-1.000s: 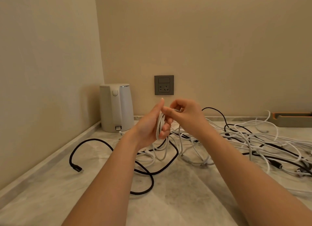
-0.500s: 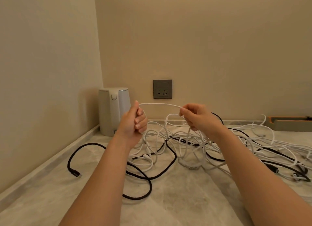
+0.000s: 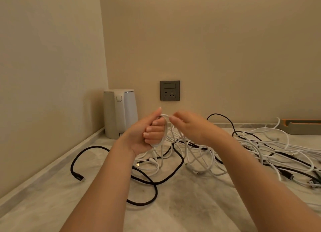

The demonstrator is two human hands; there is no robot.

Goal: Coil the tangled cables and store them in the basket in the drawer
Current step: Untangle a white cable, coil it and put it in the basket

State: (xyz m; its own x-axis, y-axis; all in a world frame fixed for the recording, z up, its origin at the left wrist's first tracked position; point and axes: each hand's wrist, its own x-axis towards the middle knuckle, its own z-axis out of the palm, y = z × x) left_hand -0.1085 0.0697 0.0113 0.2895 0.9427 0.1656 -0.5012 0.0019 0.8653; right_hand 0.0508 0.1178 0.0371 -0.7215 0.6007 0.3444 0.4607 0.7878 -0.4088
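White cable [image 3: 165, 127] sits coiled in the left hand [image 3: 145, 132] — curled grip — right hand [image 3: 189, 126] pinching it.

No writing can be read. The wall socket [image 3: 169, 90] and the white kettle [image 3: 119, 113] show no legible label or number.

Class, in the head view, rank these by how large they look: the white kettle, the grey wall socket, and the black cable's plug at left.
Largest: white kettle.
Then: grey wall socket.
Smallest: black cable's plug, though it lies nearer the camera.
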